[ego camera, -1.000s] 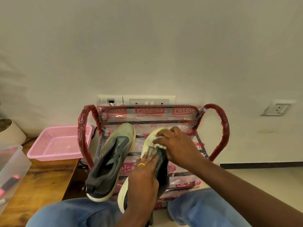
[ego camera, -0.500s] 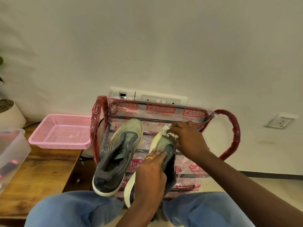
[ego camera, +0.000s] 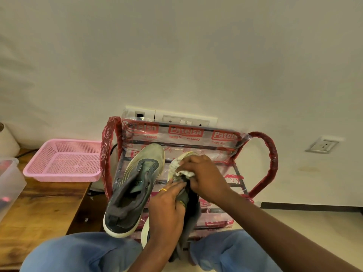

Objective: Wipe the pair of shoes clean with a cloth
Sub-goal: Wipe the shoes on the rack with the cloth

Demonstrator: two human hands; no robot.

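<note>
The left hand (ego camera: 167, 209) grips one shoe (ego camera: 193, 203) round its middle above the lap. The right hand (ego camera: 204, 173) clutches a bunched cloth (ego camera: 177, 168) against its toe, and both hands hide much of it. The other shoe (ego camera: 133, 189) leans just left on the plastic-wrapped rack (ego camera: 263, 165), and a pink basket (ego camera: 62, 160) sits on the table (ego camera: 39, 209) beside it.

Wooden table (ego camera: 39, 213) — pink basket (ego camera: 59, 177), clear tub (ego camera: 9, 185) on it; grey shoe (ego camera: 133, 189) on wrapped rack (ego camera: 216, 138)
</note>
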